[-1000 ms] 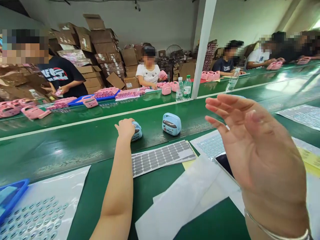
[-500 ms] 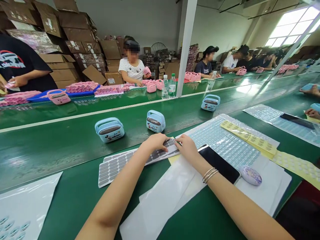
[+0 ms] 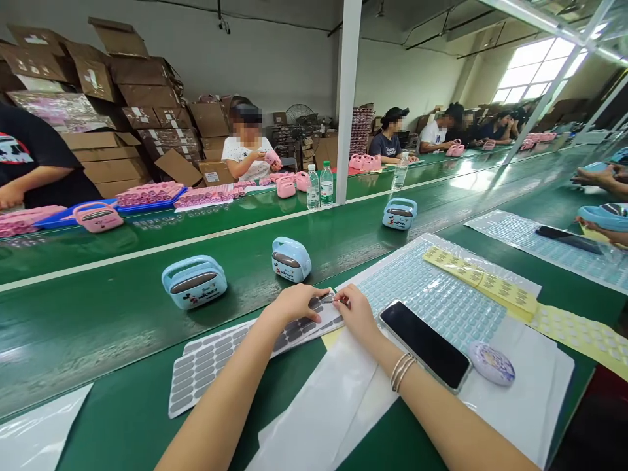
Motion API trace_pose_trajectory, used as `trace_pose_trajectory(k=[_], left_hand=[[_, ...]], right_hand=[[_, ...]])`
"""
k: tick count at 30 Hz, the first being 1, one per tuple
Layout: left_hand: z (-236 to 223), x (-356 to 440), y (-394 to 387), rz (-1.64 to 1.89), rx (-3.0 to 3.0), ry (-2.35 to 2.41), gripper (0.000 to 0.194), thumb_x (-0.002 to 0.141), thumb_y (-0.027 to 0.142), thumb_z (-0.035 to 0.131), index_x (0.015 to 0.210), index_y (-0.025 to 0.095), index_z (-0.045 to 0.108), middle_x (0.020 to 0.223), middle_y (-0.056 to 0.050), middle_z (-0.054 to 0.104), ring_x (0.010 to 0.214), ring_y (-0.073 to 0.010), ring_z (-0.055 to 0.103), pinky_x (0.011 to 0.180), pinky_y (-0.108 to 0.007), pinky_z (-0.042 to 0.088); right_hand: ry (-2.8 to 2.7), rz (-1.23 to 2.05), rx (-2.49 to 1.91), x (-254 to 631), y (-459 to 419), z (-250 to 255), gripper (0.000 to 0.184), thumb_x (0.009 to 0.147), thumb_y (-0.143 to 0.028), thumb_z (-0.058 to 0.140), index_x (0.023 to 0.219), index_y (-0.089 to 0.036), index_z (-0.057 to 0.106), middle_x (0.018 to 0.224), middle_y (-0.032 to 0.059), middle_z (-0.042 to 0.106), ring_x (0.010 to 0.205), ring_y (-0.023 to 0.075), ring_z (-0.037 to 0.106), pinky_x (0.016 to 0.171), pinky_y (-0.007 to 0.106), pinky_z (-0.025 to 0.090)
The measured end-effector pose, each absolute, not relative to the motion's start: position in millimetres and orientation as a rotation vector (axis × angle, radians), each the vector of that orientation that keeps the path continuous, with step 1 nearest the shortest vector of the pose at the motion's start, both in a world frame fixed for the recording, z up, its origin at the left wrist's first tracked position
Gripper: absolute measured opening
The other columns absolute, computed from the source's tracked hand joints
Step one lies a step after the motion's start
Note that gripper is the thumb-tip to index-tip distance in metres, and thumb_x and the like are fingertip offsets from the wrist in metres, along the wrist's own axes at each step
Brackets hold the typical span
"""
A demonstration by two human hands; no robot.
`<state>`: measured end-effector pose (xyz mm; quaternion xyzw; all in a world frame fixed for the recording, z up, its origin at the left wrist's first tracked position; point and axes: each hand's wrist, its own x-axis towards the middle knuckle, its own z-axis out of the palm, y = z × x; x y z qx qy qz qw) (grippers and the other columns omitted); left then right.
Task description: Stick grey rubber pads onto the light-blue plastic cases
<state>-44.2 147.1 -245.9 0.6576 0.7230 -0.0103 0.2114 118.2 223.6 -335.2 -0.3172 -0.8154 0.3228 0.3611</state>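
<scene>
My left hand lies on a sheet of grey oval stickers, its thumb and forefinger spread apart and pressing the sheet down. At the right end of the same sheet, my right hand is closed in a pinch on a grey sticker, which shows as a thin dark edge at the fingertips. Bracelets circle the right wrist. Just beyond my hands on the green belt stand blue handled cases with a mouse print: one at the left, one nearer, and one farther right.
A black phone and a purple-patterned oval object lie on sheets to my right. Blue sticker sheets and yellow sticker strips spread beyond them. Water bottles stand past the belt. Co-workers sit opposite; another's hands show at right.
My view has tilted up and turned slightly right, so most things sit lower and farther left. The right fingers have drawn together in a pinch; the left hand stays on the sheet.
</scene>
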Motion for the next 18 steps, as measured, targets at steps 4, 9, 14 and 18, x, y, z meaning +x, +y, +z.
trace_pose_trajectory(k=[4,9,14,18], left_hand=[[-248.4,-47.1,148.1,-0.006,1.823,1.997,0.085,0.069,0.036,0.081,0.146,0.036,0.045,0.107,-0.003,0.072,0.088,-0.0232,0.065,0.066,-0.026,0.037],[-250.9,-49.1,149.0,0.044,1.820,1.978,0.083,0.066,0.034,0.081,0.143,0.033,0.050,0.094,-0.004,0.071,0.077,-0.0213,0.061,0.062,-0.027,0.032],[-246.8,-47.1,145.0,0.148,1.806,1.972,0.075,0.062,0.031,0.077,0.135,0.033,0.060,0.075,0.000,0.064,0.069,-0.0201,0.055,0.060,-0.029,0.029],[-244.8,-45.6,144.7,0.236,1.809,1.965,0.071,0.060,0.028,0.072,0.130,0.036,0.064,0.065,0.004,0.057,0.065,-0.0202,0.051,0.059,-0.030,0.027]], right_hand=[[-1.970,0.895,-0.760,120.7,219.3,-330.6,0.025,0.099,-0.032,0.062,0.118,-0.016,0.060,0.116,0.0084,0.062,0.107,0.0251,0.061,0.090,0.044,0.055],[-1.948,0.963,-0.700,116.2,214.7,-330.6,0.032,0.100,-0.038,0.061,0.125,-0.019,0.059,0.098,0.0051,0.066,0.095,0.0235,0.065,0.092,0.047,0.053],[-1.912,0.998,-0.670,104.1,217.2,-333.5,0.027,0.099,-0.040,0.062,0.116,-0.019,0.063,0.093,0.0037,0.065,0.089,0.0213,0.064,0.088,0.043,0.055],[-1.847,1.033,-0.706,95.6,215.8,-330.3,0.031,0.098,-0.041,0.063,0.118,-0.017,0.062,0.088,0.0029,0.065,0.083,0.0204,0.065,0.084,0.043,0.056]])
